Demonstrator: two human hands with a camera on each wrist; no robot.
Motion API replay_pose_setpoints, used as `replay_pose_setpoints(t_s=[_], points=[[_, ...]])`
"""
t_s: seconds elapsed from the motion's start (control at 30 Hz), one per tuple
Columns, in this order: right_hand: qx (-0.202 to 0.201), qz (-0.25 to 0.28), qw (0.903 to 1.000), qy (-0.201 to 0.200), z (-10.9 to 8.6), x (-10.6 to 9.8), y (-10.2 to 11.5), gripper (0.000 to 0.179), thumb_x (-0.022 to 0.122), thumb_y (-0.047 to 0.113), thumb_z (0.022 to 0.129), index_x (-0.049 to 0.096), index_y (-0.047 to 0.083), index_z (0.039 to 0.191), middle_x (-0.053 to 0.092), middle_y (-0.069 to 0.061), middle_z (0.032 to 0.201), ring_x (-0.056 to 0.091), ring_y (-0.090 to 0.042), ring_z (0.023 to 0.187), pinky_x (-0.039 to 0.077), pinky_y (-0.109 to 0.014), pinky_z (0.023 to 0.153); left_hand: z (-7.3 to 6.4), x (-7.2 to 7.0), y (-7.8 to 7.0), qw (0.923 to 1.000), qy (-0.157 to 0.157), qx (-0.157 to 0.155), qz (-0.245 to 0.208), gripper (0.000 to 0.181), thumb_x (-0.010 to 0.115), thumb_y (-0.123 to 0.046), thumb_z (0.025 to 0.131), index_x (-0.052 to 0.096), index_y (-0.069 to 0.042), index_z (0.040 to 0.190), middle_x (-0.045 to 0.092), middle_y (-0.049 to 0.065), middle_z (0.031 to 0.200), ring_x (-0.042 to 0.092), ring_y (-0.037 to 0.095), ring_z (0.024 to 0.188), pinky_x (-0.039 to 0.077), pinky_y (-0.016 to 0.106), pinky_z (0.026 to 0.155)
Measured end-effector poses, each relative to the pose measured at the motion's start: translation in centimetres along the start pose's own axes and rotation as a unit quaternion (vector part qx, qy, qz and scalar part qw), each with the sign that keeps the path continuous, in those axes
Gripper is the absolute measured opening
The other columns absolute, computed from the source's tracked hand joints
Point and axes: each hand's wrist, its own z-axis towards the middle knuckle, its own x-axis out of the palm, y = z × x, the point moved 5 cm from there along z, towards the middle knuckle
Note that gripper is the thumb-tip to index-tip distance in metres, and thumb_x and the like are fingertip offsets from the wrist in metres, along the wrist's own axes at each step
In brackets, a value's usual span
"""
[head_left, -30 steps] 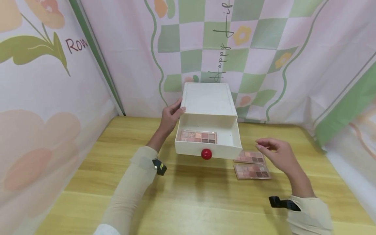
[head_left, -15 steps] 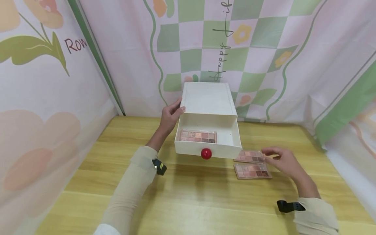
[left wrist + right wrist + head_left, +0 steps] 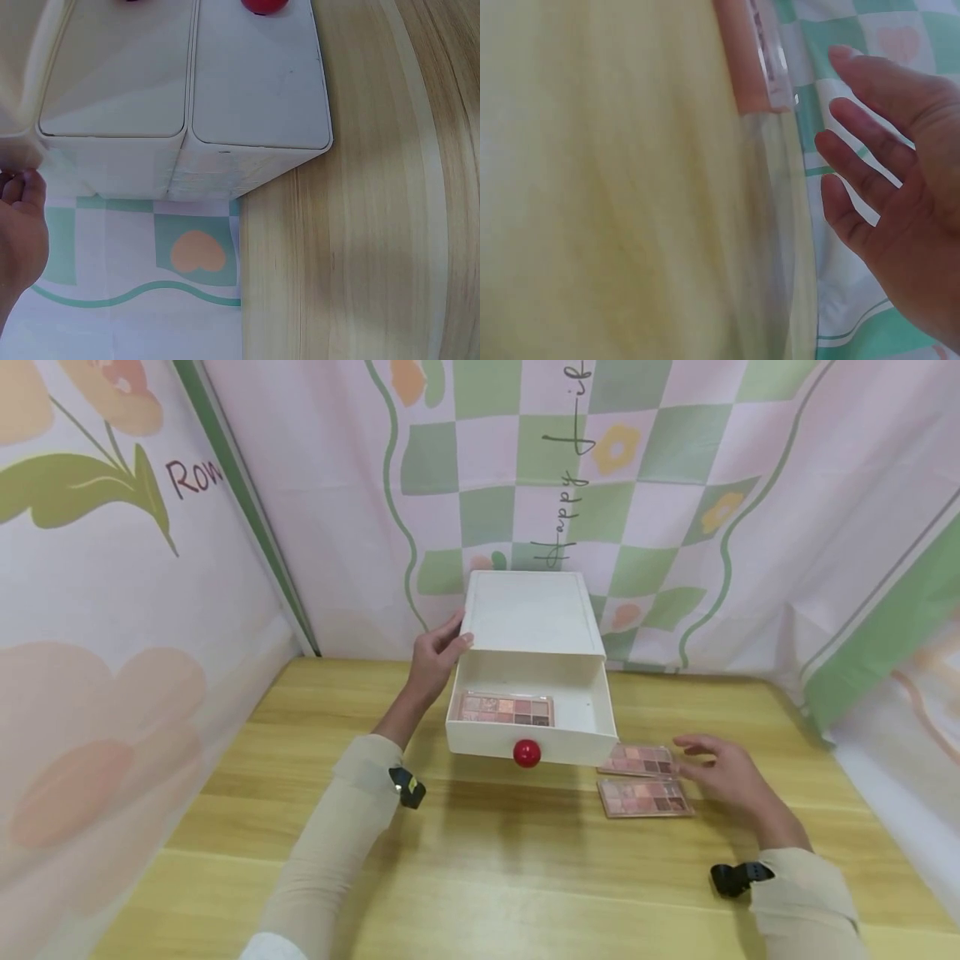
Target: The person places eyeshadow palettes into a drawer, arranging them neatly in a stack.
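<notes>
Right hand (image 3: 726, 772): while its fingers spread loosely, holding nothing, it has just lowered beside a pink-and-clear rectangular plastic palette (image 3: 637, 761), suggesting a reach; contact unclear.
Left hand (image 3: 433, 660): half-open, touching the left edge of the white plastic cabinet (image 3: 532, 610).
Wood-grain worktop (image 3: 525, 868): that palette and a matching near palette (image 3: 645, 798), toward the right edge.
White plastic drawer (image 3: 577, 750): third palette (image 3: 506, 710) in its front-left corner.

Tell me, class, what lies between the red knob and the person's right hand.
In the head view, going from the red knob to the right hand, you cross the drawer front's right part, then the farther palette on the table.
</notes>
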Motion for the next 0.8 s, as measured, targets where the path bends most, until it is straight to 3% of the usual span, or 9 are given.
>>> replay_pose_setpoints(t_s=[0.1, 0.27, 0.5, 0.8], points=[[0.005, 0.003, 0.9997, 0.025, 0.4, 0.3, -0.4, 0.053, 0.074, 0.014, 0.092, 0.056, -0.004, 0.138, 0.057, -0.037, 0.136, 0.058, -0.057, 0.119, 0.06, -0.061, 0.093, 0.0, 0.0, 0.0, 1.0, 0.001, 0.0, -0.001, 0.058, 0.057, -0.018, 0.099, 0.04, 0.005, 0.149, 0.037, 0.019, 0.161, 0.045, 0.03, 0.148, 0.045, 0.029, 0.119], [0.021, 0.007, 0.9985, 0.051, 0.9, 0.8, -1.1, 0.062, 0.078, 0.018, 0.088, 0.054, -0.002, 0.141, 0.056, -0.036, 0.137, 0.055, -0.059, 0.122, 0.051, -0.068, 0.101, 0.0, 0.0, 0.0, 1.0, 0.0, -0.002, 0.002, 0.058, 0.057, -0.019, 0.099, 0.04, 0.004, 0.149, 0.038, 0.017, 0.161, 0.046, 0.029, 0.148, 0.045, 0.028, 0.118], [0.019, 0.009, 0.9984, 0.052, 1.5, 0.8, -1.0, 0.062, 0.079, 0.019, 0.087, 0.055, -0.003, 0.139, 0.06, -0.034, 0.134, 0.061, -0.054, 0.119, 0.056, -0.061, 0.1, 0.1, -0.2, -0.2, 1.0, -0.005, -0.003, 0.002, 0.058, 0.057, -0.018, 0.099, 0.04, 0.004, 0.149, 0.039, 0.017, 0.161, 0.046, 0.03, 0.147, 0.046, 0.03, 0.118], [0.003, -0.015, 0.9981, 0.06, 1.9, 0.8, -0.6, 0.059, 0.081, 0.02, 0.084, 0.06, -0.004, 0.133, 0.063, -0.036, 0.128, 0.065, -0.054, 0.112, 0.058, -0.061, 0.097, 0.0, -0.1, 0.0, 1.0, 0.0, -0.004, 0.0, 0.058, 0.057, -0.019, 0.099, 0.041, 0.004, 0.149, 0.04, 0.017, 0.16, 0.047, 0.029, 0.147, 0.047, 0.03, 0.117]])
